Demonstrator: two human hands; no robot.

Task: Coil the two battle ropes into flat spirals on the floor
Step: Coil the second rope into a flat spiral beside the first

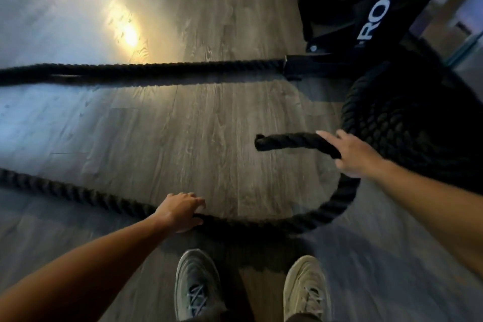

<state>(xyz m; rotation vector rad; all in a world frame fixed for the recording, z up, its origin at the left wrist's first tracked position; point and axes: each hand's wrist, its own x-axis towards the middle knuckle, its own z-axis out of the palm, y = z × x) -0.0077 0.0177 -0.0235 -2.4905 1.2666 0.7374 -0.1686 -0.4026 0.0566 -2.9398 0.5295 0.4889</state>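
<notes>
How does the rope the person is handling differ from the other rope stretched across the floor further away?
The near rope bends into a curve in front of the shoes, while the far rope runs straight. The near rope's free end is in view by the right hand, with the left hand on it too; no hand touches the far rope, which ends in a sleeve near the black rack. Both are thick, black and twisted.

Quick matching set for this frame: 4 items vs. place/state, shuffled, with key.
1. near rope
2. far rope
3. right hand
4. left hand

A. runs straight to the black rack base
B. near the rope's free end
C. curved into a loop on the floor
D. on the rope just ahead of the shoes

Pairs: 1-C, 2-A, 3-B, 4-D
</notes>
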